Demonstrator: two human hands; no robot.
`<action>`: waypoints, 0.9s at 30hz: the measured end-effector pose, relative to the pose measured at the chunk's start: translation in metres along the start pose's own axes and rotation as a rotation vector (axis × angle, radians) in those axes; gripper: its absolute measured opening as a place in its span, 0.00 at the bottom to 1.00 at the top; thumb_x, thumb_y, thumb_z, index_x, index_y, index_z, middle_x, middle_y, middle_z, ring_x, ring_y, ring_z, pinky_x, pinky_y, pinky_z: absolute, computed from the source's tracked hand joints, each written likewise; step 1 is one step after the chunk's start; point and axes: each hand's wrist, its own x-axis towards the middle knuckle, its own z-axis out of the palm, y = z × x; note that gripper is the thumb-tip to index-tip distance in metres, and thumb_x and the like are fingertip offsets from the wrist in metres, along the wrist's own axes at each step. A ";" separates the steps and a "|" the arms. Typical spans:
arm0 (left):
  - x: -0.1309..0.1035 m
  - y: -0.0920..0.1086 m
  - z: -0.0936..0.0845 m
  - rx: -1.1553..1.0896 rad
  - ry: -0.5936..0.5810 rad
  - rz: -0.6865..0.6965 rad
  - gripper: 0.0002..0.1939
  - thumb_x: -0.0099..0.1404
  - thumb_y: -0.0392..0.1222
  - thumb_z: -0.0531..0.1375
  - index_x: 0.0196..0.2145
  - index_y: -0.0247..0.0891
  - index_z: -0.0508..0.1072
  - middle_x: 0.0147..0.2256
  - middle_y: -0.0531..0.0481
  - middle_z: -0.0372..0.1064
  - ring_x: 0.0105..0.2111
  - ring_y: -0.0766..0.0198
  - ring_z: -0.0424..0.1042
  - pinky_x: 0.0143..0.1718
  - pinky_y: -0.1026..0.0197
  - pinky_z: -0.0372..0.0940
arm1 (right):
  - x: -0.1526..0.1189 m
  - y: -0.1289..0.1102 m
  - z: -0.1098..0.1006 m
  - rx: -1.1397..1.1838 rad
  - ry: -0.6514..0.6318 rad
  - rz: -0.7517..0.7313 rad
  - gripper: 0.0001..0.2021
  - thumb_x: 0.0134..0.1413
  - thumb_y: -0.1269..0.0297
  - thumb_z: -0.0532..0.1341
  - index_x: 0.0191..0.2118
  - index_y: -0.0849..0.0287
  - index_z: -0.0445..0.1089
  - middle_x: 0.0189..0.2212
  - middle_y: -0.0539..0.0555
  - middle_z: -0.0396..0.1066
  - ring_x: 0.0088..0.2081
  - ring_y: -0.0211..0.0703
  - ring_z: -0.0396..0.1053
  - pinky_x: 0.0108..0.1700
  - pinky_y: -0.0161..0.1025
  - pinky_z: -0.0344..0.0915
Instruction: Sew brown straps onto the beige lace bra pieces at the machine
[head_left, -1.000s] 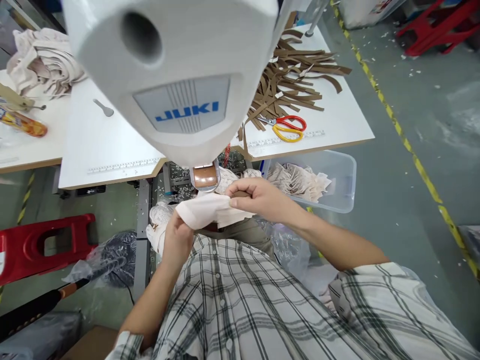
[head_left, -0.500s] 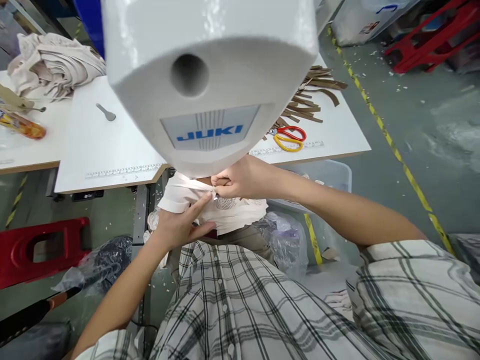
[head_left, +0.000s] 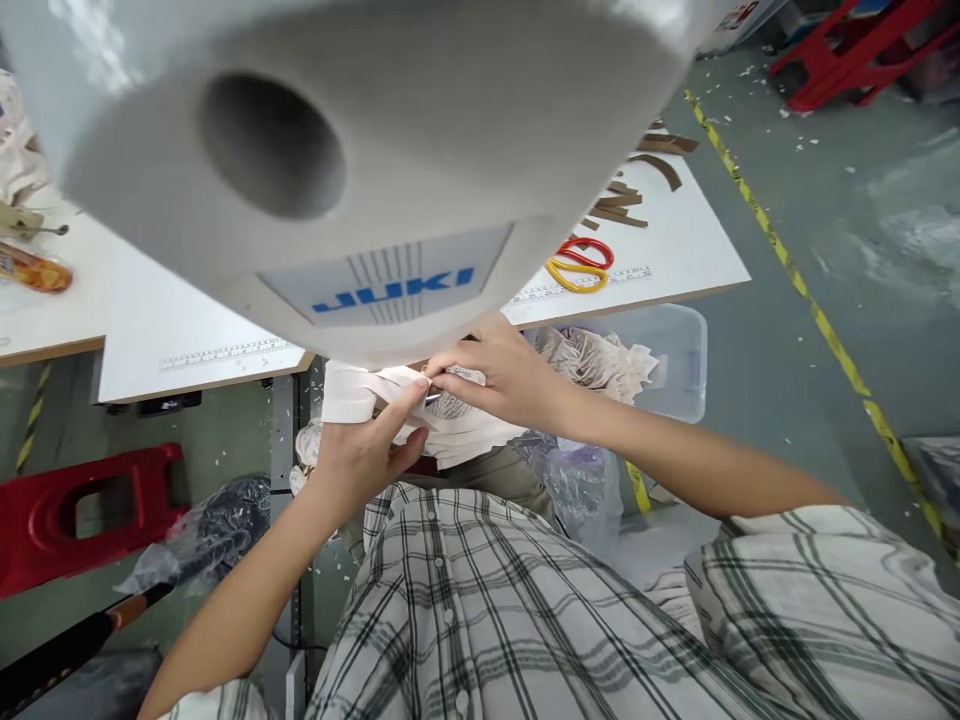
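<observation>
Below the rounded front of a white JUKI sewing machine [head_left: 390,285], both hands work on a pale off-white piece of fabric [head_left: 476,440]. My left hand [head_left: 360,450] holds the folded cloth from the left, one fingertip at the seam and some fingers hidden by the fabric. From the right, my right hand [head_left: 506,375] pinches the cloth edge between thumb and fingers, almost touching the left fingertip. A small shiny metal bit shows by the fingertips; what it is I cannot make out. The machine's needle area is hidden behind its head.
Red-and-yellow-handled scissors [head_left: 581,265] lie on the white table [head_left: 697,250] beside brown fabric strips [head_left: 619,205]. A clear plastic bin [head_left: 686,365] with pale cloth stands below the right edge. A red stool [head_left: 142,510] is at the left.
My head has moved nearer the machine, so it fills more of the view. My right hand's fingers have opened out somewhat from a tighter curl; both hands stay at the cloth.
</observation>
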 end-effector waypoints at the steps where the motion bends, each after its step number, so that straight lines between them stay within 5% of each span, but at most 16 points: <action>1: 0.000 0.004 0.000 -0.004 -0.010 -0.029 0.30 0.64 0.42 0.62 0.63 0.41 0.62 0.50 0.42 0.74 0.48 0.51 0.74 0.52 0.51 0.67 | -0.002 0.002 0.003 0.015 0.030 0.004 0.07 0.62 0.65 0.60 0.39 0.55 0.76 0.44 0.55 0.73 0.50 0.48 0.66 0.55 0.47 0.58; 9: 0.005 0.023 0.000 0.049 -0.002 -0.113 0.34 0.64 0.39 0.62 0.66 0.40 0.59 0.51 0.41 0.74 0.51 0.51 0.73 0.52 0.53 0.67 | 0.002 0.001 0.000 0.117 0.020 0.086 0.05 0.59 0.65 0.63 0.36 0.54 0.78 0.41 0.52 0.75 0.47 0.45 0.69 0.53 0.46 0.61; 16: 0.002 0.020 -0.009 0.044 -0.067 -0.146 0.32 0.65 0.39 0.62 0.65 0.42 0.61 0.45 0.43 0.77 0.40 0.54 0.76 0.41 0.56 0.70 | -0.014 0.014 0.017 -0.140 0.262 -0.248 0.12 0.61 0.72 0.58 0.44 0.50 0.75 0.43 0.52 0.74 0.51 0.45 0.66 0.54 0.47 0.63; 20: 0.002 0.004 -0.017 -0.089 -0.123 -0.020 0.30 0.66 0.37 0.60 0.65 0.43 0.60 0.49 0.42 0.75 0.47 0.54 0.75 0.46 0.56 0.70 | -0.013 0.013 0.016 -0.267 0.300 -0.311 0.11 0.60 0.72 0.59 0.40 0.47 0.76 0.40 0.48 0.75 0.49 0.45 0.66 0.55 0.47 0.62; 23: 0.007 -0.003 -0.020 -0.051 -0.139 0.033 0.29 0.66 0.35 0.59 0.63 0.43 0.62 0.51 0.42 0.74 0.51 0.51 0.73 0.51 0.52 0.68 | -0.018 0.010 0.015 -0.186 0.237 -0.192 0.10 0.62 0.69 0.58 0.40 0.49 0.76 0.38 0.51 0.73 0.45 0.44 0.67 0.50 0.46 0.64; 27: 0.012 0.007 -0.022 0.103 -0.146 -0.022 0.25 0.65 0.37 0.59 0.60 0.42 0.66 0.43 0.44 0.77 0.43 0.52 0.75 0.47 0.53 0.69 | -0.019 0.013 0.021 0.365 0.128 0.216 0.13 0.67 0.60 0.53 0.54 0.53 0.66 0.33 0.50 0.69 0.30 0.37 0.67 0.34 0.38 0.67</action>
